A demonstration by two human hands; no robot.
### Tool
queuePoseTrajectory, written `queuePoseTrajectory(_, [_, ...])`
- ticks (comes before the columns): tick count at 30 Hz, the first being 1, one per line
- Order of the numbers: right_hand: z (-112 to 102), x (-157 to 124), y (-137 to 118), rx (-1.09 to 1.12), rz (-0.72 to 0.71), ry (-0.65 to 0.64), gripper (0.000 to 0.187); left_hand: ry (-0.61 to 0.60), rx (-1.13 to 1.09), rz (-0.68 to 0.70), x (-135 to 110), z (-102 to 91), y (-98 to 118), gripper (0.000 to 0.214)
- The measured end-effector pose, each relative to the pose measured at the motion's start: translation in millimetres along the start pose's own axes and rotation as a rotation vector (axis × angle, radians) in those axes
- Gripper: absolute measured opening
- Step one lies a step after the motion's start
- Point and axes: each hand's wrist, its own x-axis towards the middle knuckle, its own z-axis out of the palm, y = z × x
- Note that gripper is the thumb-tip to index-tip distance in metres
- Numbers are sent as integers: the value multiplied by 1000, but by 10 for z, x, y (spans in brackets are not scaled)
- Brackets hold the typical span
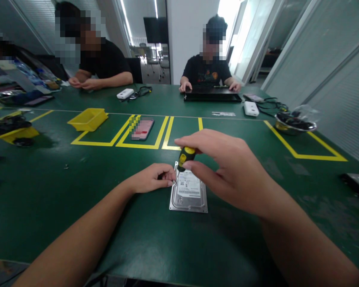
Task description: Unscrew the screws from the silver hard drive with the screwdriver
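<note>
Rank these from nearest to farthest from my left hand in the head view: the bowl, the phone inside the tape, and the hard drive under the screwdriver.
From your left hand:
1. Hard drive: just right of it, edge at your fingers.
2. Phone: ahead, slightly left.
3. Bowl: far right, beyond your right hand.

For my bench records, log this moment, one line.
left hand: at left edge of hard disk drive | right hand: holding yellow-black screwdriver | label: facing up
</note>
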Motion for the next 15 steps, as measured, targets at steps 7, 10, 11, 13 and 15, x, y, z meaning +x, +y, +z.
queuePoseTrajectory(7, [-189,-27,-84,-103,31,52,25,-19,-15,-13,6,-4,-4,18])
queuePoseTrajectory(10, [-234,-49,-97,-145,34,79,26,-16,-29,-14,3,0,-21,22])
queuePoseTrajectory(11, [-245,-54,-100,-157,35,86,26,-14,-32,-12,2,0,-25,22])
queuePoseTrajectory(13, [-264,-59,-107,-176,37,98,26,-10,-37,-14,0,-2,-27,23])
queuePoseTrajectory(15, [-279,-55,-119,-188,37,109,25,-9,-42,-24,1,-4,-24,23])
